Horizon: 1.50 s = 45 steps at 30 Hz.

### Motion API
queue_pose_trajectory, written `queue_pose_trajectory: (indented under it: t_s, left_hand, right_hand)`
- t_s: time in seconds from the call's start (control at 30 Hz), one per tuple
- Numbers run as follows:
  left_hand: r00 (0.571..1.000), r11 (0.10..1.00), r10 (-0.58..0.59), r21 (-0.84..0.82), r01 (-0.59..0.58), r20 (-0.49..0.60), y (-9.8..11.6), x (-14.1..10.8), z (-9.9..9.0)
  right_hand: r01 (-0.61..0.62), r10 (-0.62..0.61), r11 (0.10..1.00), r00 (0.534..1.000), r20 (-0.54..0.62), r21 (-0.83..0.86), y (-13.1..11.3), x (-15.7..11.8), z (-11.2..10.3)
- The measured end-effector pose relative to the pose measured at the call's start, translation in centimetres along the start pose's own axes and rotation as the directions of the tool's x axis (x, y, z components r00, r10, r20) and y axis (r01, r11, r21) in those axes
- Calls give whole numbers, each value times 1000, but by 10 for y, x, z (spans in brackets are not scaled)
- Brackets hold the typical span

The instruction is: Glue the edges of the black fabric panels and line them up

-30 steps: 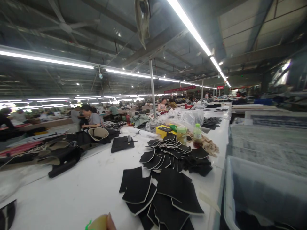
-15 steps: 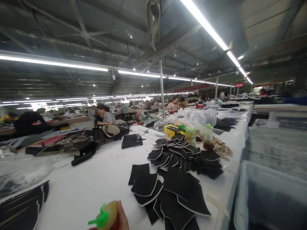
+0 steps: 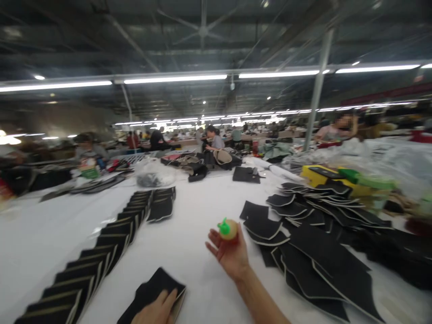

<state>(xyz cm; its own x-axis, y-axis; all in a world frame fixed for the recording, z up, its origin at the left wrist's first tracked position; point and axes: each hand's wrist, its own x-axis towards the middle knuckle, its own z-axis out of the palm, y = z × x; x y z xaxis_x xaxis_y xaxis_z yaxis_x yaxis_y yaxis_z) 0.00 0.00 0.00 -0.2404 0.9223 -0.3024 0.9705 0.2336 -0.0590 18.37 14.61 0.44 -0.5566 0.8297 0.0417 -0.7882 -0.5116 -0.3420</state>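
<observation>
My right hand (image 3: 231, 254) holds a small squeeze bottle (image 3: 230, 230) with a green nozzle cap, thumb on one side and fingers loosely curled on the other, above the white table. At the bottom, my left hand (image 3: 157, 310) grips black pieces (image 3: 153, 288) by their right edge, where a pale underside shows; its thumb is hidden. Left of it runs a long row of overlapping black pieces (image 3: 101, 254) with pale edges. A loose heap of black curved pieces (image 3: 313, 261) lies right of my right hand.
Behind the heap stand a yellow box (image 3: 315, 176) and a green-lidded jar (image 3: 374, 186). A clear plastic bag (image 3: 155, 171) and a folded black item (image 3: 247, 174) lie farther back on the white table (image 3: 202, 198). Other people sit at tables beyond.
The view has swung left, bringing the row of black pieces and my left hand into sight. The squeeze bottle stays in my right hand, now farther out over the table.
</observation>
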Motion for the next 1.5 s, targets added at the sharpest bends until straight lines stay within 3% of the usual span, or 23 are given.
queue_pose_trajectory:
  t_s: [0.07,0.2,0.37,0.53,0.67,0.8,0.9,1.0,1.2,1.37,1.5]
  left_hand:
    - [992,993,101,-62,-105,-70,-5,-4,-1]
    - [976,957,163,-218,-192,-147,-15,0,-2]
    - [959,882,222,-385,-273,-174,-28,7,7]
    - [936,828,293,-438,-350,-195,-31,12,5]
    - [933,819,292,-448,-358,-212,-25,14,1]
    - [942,823,267,-460,-332,-202,-22,16,1]
    - [950,824,254,-474,-311,-183,-22,15,1]
    - [953,821,245,-485,-302,-178,-21,14,0]
    - [951,796,266,-520,-310,-161,-23,15,-3]
    - [948,779,268,-541,-317,-170,-24,15,-3]
    - [949,774,265,-550,-314,-169,-24,15,-3]
  right_hand:
    - [-5,4,1000,1000,-18,-20,0,1,-2]
    - [44,-54,988,996,-64,-148,6,-5,9]
    - [148,-171,941,984,-51,-303,10,-34,33]
    - [218,-294,844,952,-83,-491,17,-68,30]
    - [254,-377,647,926,-13,-719,26,-82,25]
    - [309,-443,304,883,153,-901,32,-85,22]
    - [311,-433,43,862,263,-949,32,-83,19]
    - [316,-413,-96,850,326,-944,32,-80,17]
    - [332,-336,-193,862,380,-923,36,-72,19]
    - [331,-257,-191,892,373,-924,35,-68,23]
    - [333,-271,-217,882,385,-917,32,-69,24]
